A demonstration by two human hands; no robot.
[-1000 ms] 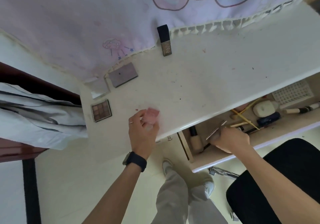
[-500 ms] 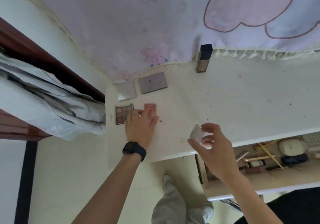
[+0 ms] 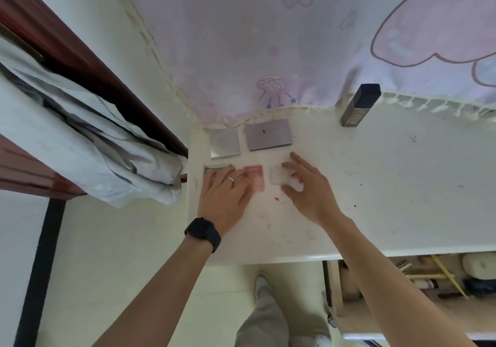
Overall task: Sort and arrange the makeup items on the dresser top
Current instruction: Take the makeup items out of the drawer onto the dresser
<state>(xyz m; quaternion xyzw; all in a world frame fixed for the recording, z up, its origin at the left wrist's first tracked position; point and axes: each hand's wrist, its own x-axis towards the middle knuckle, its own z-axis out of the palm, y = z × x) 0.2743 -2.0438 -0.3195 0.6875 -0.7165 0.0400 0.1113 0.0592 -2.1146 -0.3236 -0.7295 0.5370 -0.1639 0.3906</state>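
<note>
On the white dresser top [image 3: 375, 185] near its left end, a silver square compact [image 3: 224, 142] and a mauve rectangular palette [image 3: 268, 135] lie in a back row. In front of them sit an eyeshadow palette [image 3: 214, 168], mostly hidden under my left hand [image 3: 228, 196], a pink compact [image 3: 255, 178] and a small clear white case [image 3: 277, 178]. My left hand lies flat, its fingers resting on the eyeshadow palette and the pink compact. My right hand [image 3: 306, 188] touches the clear case with spread fingers. A dark upright bottle [image 3: 361, 105] stands at the back.
A pink patterned cloth [image 3: 295, 37] hangs over the back of the dresser. Crumpled grey fabric [image 3: 80, 137] lies at the left beside a dark wooden frame. An open drawer [image 3: 429, 279] with brushes and small items sits at the lower right, under the dresser's front edge.
My right hand carried the clear white case from the drawer side to the dresser top beside the pink compact. My left hand set the pink compact next to the eyeshadow palette and flattened over both.
</note>
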